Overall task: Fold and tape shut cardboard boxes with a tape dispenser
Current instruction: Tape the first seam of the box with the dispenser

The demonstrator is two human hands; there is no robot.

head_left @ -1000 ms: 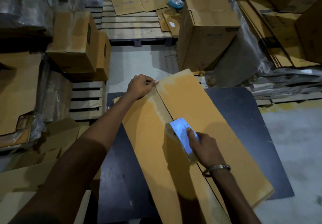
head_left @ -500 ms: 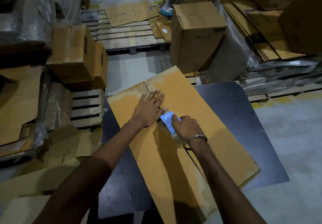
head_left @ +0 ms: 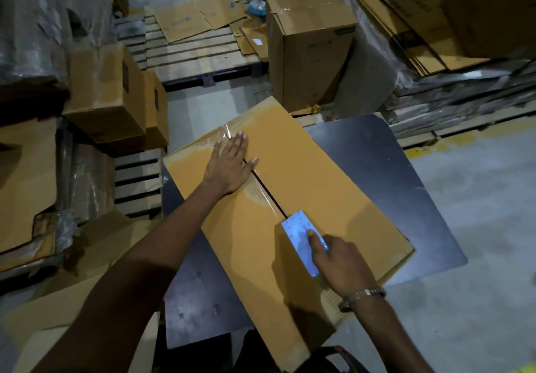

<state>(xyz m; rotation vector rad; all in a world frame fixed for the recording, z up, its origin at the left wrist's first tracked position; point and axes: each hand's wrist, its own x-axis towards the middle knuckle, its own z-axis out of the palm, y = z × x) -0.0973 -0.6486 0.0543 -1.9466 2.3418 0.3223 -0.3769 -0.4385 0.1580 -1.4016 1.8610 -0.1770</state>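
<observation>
A brown cardboard box (head_left: 313, 175) lies on a dark table (head_left: 377, 152), its two top flaps meeting along a seam. Clear tape (head_left: 262, 191) runs down that seam from the far edge. My left hand (head_left: 230, 163) presses flat on the taped far part of the seam, fingers straight. My right hand (head_left: 342, 262) grips a blue tape dispenser (head_left: 300, 230) that sits on the seam nearer to me, forefinger stretched along its top.
Closed cardboard boxes (head_left: 107, 94) stand at the left, and another box (head_left: 307, 41) stands behind the table. Wooden pallets (head_left: 197, 53) with flat cardboard lie at the back. Stacks of flattened cartons (head_left: 420, 24) fill the right. Loose cardboard sheets (head_left: 26, 175) lie at the left.
My right hand has drawn the dispenser along the seam towards me, laying tape. My left hand has slid up towards the far end of the seam and stays flat.
</observation>
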